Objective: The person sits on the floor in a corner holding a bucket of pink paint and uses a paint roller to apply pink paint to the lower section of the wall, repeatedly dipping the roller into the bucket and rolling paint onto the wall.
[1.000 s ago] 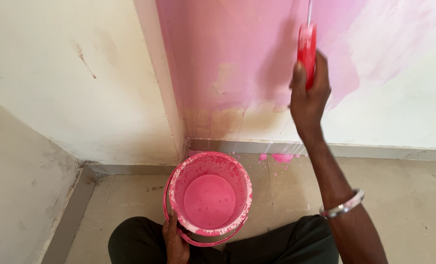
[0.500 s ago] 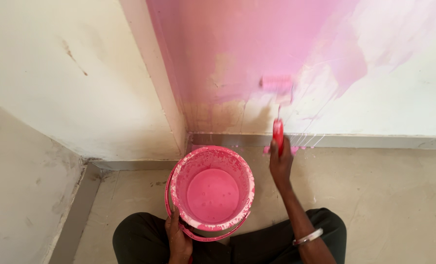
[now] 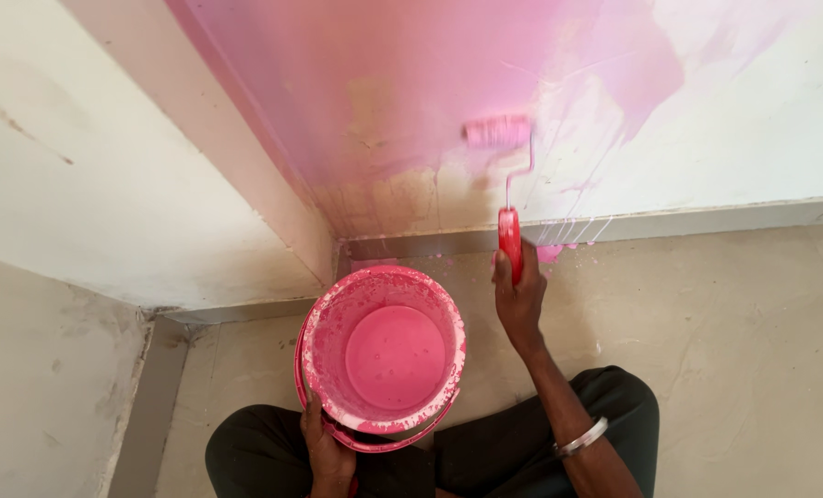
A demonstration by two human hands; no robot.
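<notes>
My right hand [image 3: 519, 300] grips the red handle of a paint roller [image 3: 498, 132], whose pink sleeve is pressed against the lower part of the wall [image 3: 411, 83], which is partly covered in pink paint. A pink bucket [image 3: 380, 355] holding pink paint rests between my knees, and my left hand [image 3: 326, 447] holds its near rim and handle. A metal bangle sits on my right wrist. I sit on the floor in dark trousers.
The wall to the right [image 3: 762, 129] is still white with pink streaks and drips running to the grey skirting [image 3: 707, 219]. A white corner column [image 3: 107, 184] stands left. Pink splashes [image 3: 550, 253] mark the beige floor below the roller.
My right hand has brought the roller down the wall, from high above to just over the skirting. The view has tilted downward. The left hand stays on the bucket.
</notes>
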